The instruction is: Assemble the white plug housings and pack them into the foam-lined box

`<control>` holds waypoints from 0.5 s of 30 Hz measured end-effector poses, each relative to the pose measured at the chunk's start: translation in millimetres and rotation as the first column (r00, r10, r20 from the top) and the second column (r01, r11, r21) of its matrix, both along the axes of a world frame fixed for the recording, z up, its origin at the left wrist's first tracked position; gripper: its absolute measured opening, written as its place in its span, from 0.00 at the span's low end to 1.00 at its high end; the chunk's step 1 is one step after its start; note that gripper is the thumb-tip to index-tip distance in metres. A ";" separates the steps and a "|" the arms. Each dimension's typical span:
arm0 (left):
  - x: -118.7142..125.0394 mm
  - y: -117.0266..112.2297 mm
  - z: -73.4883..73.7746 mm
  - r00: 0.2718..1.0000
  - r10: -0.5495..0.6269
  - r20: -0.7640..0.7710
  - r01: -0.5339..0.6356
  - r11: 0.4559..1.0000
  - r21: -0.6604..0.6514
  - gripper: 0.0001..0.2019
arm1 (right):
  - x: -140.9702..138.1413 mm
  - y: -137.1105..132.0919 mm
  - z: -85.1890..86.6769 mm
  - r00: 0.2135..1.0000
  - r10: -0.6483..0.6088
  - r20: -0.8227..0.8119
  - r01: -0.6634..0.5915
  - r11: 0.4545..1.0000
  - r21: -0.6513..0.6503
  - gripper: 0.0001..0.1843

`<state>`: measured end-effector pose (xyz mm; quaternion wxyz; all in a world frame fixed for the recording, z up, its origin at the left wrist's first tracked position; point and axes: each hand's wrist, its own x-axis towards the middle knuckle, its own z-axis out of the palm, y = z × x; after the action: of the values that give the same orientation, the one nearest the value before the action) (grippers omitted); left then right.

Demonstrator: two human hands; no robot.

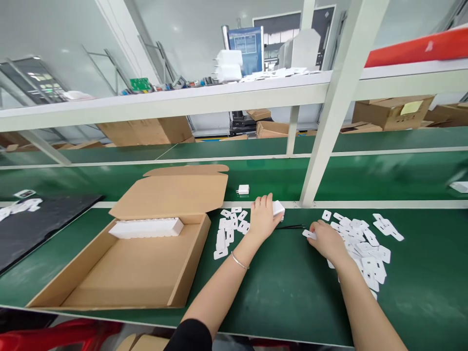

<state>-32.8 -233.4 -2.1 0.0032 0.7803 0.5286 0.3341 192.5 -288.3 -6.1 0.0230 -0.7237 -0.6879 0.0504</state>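
Observation:
My left hand (262, 217) is closed around a white charger block (278, 208) near the back of the green bench. Between the fingers of my right hand (325, 239) is a small flat white plastic plate (309, 234). Black tweezers (290, 226) lie on the bench between the two hands. Beside my right hand spreads a pile of similar white plates (365, 248), and a smaller group of white plates (229, 226) lies left of my left hand. The far side of the charger block is hidden by my fingers.
An open cardboard box (127, 273) stands at the left, with a row of white blocks (146, 227) along its back wall. Behind my hands sits a single white charger (243, 189). A white metal post (325, 136) rises from the bench's back edge. A black mat (40, 224) lies far left.

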 end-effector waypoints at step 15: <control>-71.2 -42.1 -18.5 0.584 -0.370 0.722 0.631 0.767 -0.119 0.29 | -46.8 -12.3 -13.7 0.902 0.206 -0.379 -0.039 0.914 0.404 0.08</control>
<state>-104.0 -275.6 -20.6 0.4301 0.7125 0.2967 0.4684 145.7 -300.5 -19.7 0.3071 -0.6317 -0.7086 0.0673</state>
